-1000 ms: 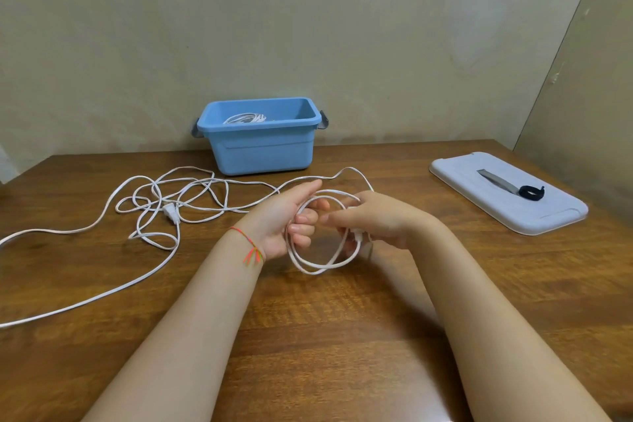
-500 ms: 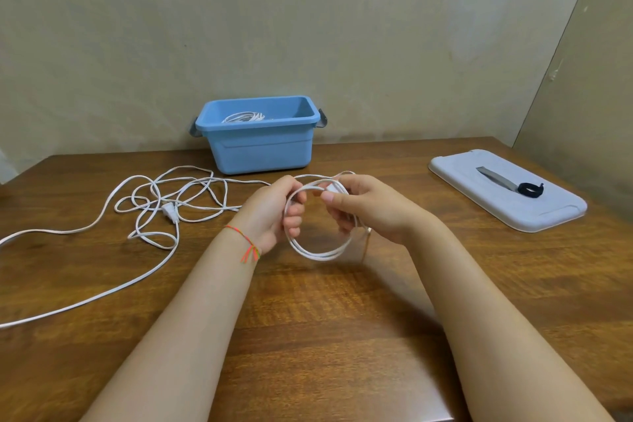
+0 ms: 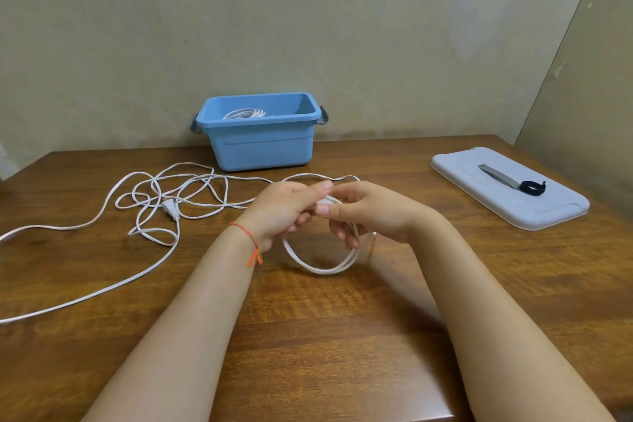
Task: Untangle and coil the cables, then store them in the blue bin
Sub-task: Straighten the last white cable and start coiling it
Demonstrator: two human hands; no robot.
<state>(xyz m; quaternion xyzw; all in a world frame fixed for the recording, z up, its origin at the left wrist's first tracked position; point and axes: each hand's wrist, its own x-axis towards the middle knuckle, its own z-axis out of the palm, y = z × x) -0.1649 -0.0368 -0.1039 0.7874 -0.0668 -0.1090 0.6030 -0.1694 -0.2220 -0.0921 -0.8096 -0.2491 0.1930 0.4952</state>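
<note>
Plain beige wall behind; glossy dark-grained wooden table (image 3: 342,336). Left side: thin white cable (image 3: 144,188) sprawled in loose tangled loops, white plug among them. Centre rear: blue rectangular plastic bin (image 3: 262,147), a white coil inside. Left hand (image 3: 284,212) and right hand (image 3: 370,212) both curl around a small round white cable coil (image 3: 322,267). Right: flat pale-grey lid (image 3: 507,205).

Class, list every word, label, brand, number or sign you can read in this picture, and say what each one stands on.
None: no readable text anywhere.
Blue bin: plain front, no label.
Lid: no print visible.
White cable, its plug: any marking too small to tell.
Wall, table: no writing.
</note>
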